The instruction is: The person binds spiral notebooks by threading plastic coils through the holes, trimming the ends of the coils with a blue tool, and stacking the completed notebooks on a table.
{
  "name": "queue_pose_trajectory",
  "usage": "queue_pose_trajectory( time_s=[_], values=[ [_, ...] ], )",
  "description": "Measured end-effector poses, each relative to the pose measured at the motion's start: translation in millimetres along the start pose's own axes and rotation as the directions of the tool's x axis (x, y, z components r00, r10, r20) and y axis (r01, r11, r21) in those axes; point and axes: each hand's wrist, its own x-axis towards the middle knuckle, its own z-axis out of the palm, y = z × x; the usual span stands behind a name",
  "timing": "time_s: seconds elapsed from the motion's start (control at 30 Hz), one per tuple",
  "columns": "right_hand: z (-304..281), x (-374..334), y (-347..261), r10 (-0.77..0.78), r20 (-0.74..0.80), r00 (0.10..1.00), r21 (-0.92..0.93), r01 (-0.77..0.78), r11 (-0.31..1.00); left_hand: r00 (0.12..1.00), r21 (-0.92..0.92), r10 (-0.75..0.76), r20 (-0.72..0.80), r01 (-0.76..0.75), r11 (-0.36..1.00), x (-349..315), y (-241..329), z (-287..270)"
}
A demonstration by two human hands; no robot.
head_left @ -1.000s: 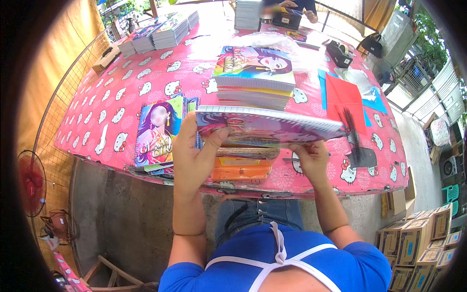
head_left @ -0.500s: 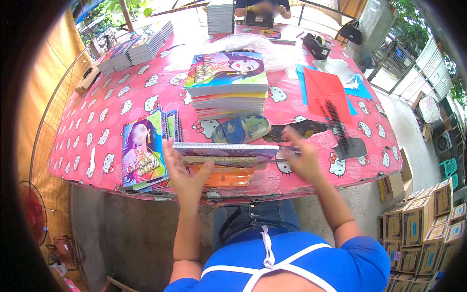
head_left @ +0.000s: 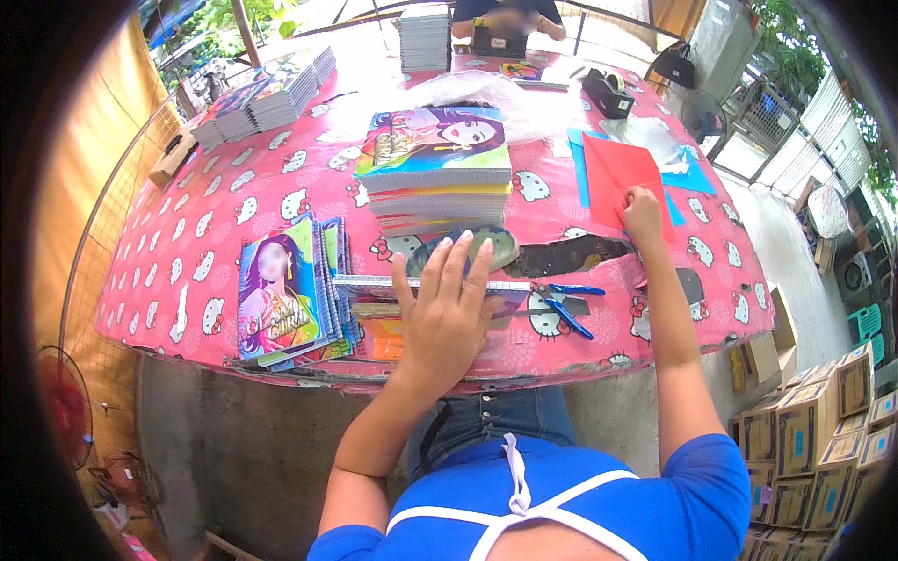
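A fanned pile of notebooks [head_left: 285, 294] lies at the near left of the counter [head_left: 178, 271], covers up. Just right of it the left hand [head_left: 447, 313] lies flat, fingers spread, on a small stack [head_left: 426, 288] at the counter's edge, pressing rather than gripping, likely to square it. Behind stands a taller stack [head_left: 435, 173], blocking any straight reach forward. Blue scissors [head_left: 569, 307] lie near the hand. Farther right, the right hand [head_left: 644, 208] rests fingertips on red paper [head_left: 622, 173], over blue sheets [head_left: 687, 173]; its grip is half curled, holding nothing lifted.
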Motion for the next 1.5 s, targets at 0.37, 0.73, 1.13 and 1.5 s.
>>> queue_pose_trajectory(
  time_s=[0.37,0.73,1.13,1.5],
  values=[
    [9.5,-19.6,-28.7,-0.214,0.180,0.960,0.150,0.189,0.971,0.974,-0.412,-0.114,-0.194,0.024,0.911,14.6,4.1,3.8],
    [-138.5,-129.9,-176.8,-0.470,0.201,0.860,0.796,0.136,0.589,0.982,-0.391,-0.125,-0.140,0.062,0.918,0.6,2.8,-7.9],
    [-134.2,-122.5,-183.9,-0.554,0.152,0.818,0.847,0.181,0.499,0.967,-0.428,-0.152,-0.206,0.051,0.902,-2.5,4.5,-6.0],
    [-139.3,-107.3,-182.6,-0.638,0.249,0.728,0.849,0.154,0.506,0.972,-0.401,-0.094,-0.214,0.001,0.916,-0.9,3.3,-4.2]
  ],
)
